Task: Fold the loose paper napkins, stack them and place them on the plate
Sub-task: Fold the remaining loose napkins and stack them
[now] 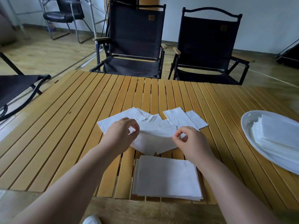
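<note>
Fingers (134, 128) of L hand (120, 133) & R hand (191, 142) pinch opposite edges of one napkin (155, 135) over bench (77, 126): thin, limp, prob. tears easily; hold near corners.

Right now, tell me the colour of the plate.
The plate is white; the head view shows it best.

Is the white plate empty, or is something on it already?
Not empty. The plate on the right side of the table already holds a stack of folded napkins.
</note>
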The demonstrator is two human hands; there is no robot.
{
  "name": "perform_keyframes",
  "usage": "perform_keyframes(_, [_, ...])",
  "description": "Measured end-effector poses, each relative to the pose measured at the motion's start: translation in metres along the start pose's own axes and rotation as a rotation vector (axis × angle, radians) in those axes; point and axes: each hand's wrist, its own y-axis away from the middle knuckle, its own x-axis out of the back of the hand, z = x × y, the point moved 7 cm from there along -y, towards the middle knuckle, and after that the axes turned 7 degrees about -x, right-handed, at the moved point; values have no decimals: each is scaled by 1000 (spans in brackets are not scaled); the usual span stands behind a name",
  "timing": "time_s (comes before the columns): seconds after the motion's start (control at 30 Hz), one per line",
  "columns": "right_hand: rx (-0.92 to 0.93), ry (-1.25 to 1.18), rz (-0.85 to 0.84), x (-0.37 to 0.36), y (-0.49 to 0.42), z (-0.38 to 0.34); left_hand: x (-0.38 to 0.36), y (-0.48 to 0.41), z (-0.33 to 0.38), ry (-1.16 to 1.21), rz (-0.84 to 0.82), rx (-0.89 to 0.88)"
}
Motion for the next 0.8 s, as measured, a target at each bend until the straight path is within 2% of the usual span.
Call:
perform_keyframes(0.23, [-32,-216,-31,4,1,7,-1,0,5,120,19,-1])
perform_keyframes(0.4, [-10,-175,-81,8,2,9,-3,-2,9,134,34,9])
perform_keyframes(0.6, [29,-197,46,28,3,8,-1,-3,19,109,25,-44])
perform_keyframes(0.8, [8,-285,102,45,3,10,7,0,23,353,44,-4])
